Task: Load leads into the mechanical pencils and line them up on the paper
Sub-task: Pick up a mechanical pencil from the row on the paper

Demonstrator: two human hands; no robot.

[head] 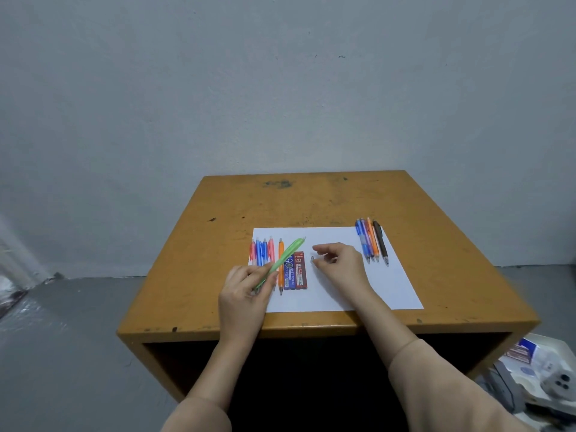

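My left hand (246, 291) is curled round the green pencil (288, 253), pinching its lower barrel. The pencil slants up and away from that grip toward the right, its far end in the air over the paper (336, 294). Just beyond my left knuckles lies the row (261, 252) of red and blue pencils. An orange pencil (281, 246) lies under the green one where they cross. To the right of this grip, touching side by side, lie the two lead cases (294, 272), one blue and one red.

My right hand (341, 263) hovers low over the paper, fingers curled, holding a small pale cap (312, 259) at its fingertips. Between this grip and the cases is a narrow strip of bare paper. Nearer me the sheet is bare to its near edge, which stops short of the table (311, 201) edge. Beyond my right wrist, over the paper's far right corner, lies a bunch (372, 241) of pencils. Past it the tabletop is bare.
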